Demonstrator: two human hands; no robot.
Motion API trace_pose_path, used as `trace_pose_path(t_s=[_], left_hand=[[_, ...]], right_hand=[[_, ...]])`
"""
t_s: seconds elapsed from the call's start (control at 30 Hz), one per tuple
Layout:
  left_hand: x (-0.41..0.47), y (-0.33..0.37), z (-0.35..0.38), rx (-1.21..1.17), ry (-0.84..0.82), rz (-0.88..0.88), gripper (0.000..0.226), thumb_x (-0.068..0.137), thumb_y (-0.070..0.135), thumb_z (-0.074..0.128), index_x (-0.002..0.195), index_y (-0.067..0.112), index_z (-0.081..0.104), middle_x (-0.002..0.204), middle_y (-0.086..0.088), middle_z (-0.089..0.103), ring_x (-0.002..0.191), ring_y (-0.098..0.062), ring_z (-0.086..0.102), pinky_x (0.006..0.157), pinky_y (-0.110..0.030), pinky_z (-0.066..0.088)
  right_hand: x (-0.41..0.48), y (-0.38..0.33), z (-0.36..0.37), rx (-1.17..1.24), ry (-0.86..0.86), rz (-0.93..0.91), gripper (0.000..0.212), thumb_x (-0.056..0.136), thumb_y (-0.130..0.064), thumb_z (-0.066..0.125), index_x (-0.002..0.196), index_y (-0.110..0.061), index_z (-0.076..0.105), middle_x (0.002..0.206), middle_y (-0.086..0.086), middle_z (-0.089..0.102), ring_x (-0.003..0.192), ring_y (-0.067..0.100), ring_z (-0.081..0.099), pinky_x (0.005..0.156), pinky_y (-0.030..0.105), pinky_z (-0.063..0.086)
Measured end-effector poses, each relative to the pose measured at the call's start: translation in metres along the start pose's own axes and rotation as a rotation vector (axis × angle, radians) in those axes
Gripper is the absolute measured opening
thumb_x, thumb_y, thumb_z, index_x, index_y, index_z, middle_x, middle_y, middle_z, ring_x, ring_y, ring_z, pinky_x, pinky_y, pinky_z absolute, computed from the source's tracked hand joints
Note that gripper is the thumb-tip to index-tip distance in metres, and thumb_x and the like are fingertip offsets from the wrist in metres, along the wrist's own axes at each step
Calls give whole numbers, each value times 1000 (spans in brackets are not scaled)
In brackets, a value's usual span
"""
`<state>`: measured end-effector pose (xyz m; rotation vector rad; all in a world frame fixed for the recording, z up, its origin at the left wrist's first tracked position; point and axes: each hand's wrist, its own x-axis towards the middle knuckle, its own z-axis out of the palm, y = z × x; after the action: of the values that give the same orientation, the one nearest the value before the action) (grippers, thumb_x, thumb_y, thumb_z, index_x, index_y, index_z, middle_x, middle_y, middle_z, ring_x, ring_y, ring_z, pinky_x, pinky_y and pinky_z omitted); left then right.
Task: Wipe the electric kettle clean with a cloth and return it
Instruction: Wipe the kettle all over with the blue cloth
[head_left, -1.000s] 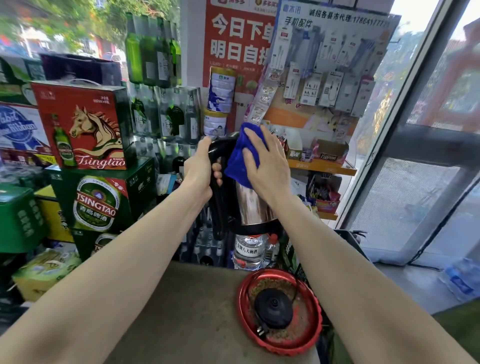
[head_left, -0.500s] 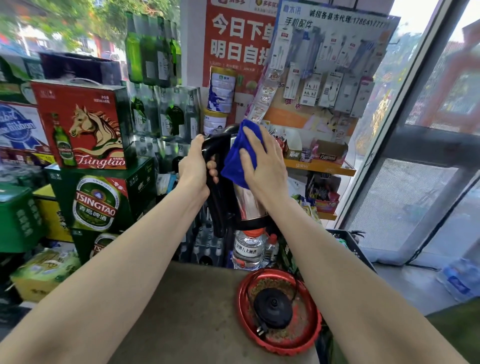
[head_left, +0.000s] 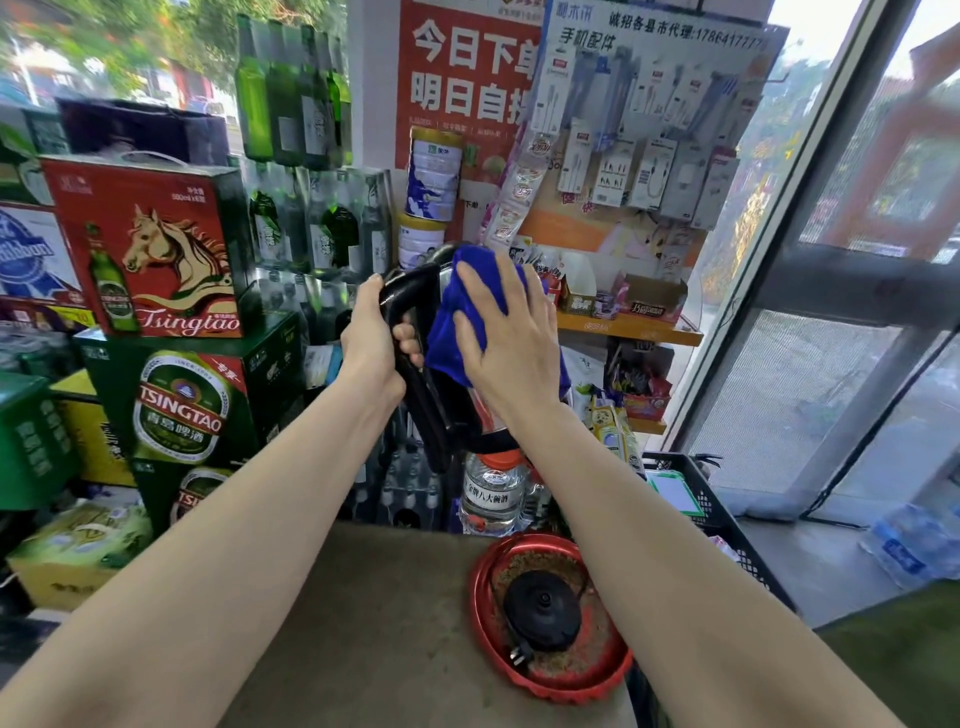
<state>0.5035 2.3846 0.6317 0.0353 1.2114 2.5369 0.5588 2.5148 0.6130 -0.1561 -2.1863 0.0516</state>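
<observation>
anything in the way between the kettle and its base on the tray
Nothing visible blocks it. The kettle is held in the air by the left hand, and the black base sits uncovered in the red tray below, to the right. Only the right forearm crosses above.

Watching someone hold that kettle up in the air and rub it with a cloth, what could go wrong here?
1. The steel electric kettle with a black handle hangs in mid-air from the left hand alone; the right hand pressing the blue cloth could twist it loose.
2. Crowded green glass bottles stand close behind; a swing might knock them.
3. The black round kettle base sits in a red tray near the table's edge, so a careless return could miss it.
</observation>
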Motion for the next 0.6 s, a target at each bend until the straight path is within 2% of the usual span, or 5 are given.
trace_pose_path(t_s=[0.1, 0.17, 0.37, 0.43, 0.6], left_hand=[[0, 2, -8, -15, -34, 28, 51, 93, 56, 44, 61, 17, 47, 39, 8, 34, 32, -9, 28, 36, -18, 27], [-2, 1, -14, -12, -67, 34, 52, 94, 57, 42, 60, 18, 47, 38, 9, 33, 33, -8, 27, 36, -20, 26], [-3, -1, -26, 104, -106, 67, 51, 94, 57, 43, 62, 18, 48, 38, 9, 34, 33, -8, 28, 36, -21, 25], [-3, -3, -23, 118, -72, 63, 51, 94, 57, 44, 62, 17, 48, 38, 9, 34, 33, -8, 28, 35, -21, 25], [1, -7, -13, 54, 2, -23, 49, 90, 59, 49, 63, 18, 50, 41, 8, 39, 35, -9, 32, 36, -20, 28]], right_hand=[[-8, 4, 1, -106, 17, -285, 51, 100, -41, 46, 149, -29, 47, 162, 9, 35, 149, 42, 29, 114, 59, 33], [-6, 12, 0, -9, 33, -298, 50, 100, -39, 48, 149, -28, 48, 161, 8, 37, 149, 39, 30, 116, 54, 34], [14, 21, -8, 534, -111, 470, 48, 105, -44, 34, 151, -33, 42, 152, -5, 50, 137, 21, 48, 111, 39, 39], [8, 8, -6, 444, -71, 377, 49, 104, -44, 33, 150, -32, 42, 153, -3, 48, 137, 23, 46, 112, 45, 39], [-4, -6, 13, -23, -88, -144, 53, 99, -45, 37, 149, -30, 47, 162, 5, 37, 148, 38, 32, 113, 58, 36]])
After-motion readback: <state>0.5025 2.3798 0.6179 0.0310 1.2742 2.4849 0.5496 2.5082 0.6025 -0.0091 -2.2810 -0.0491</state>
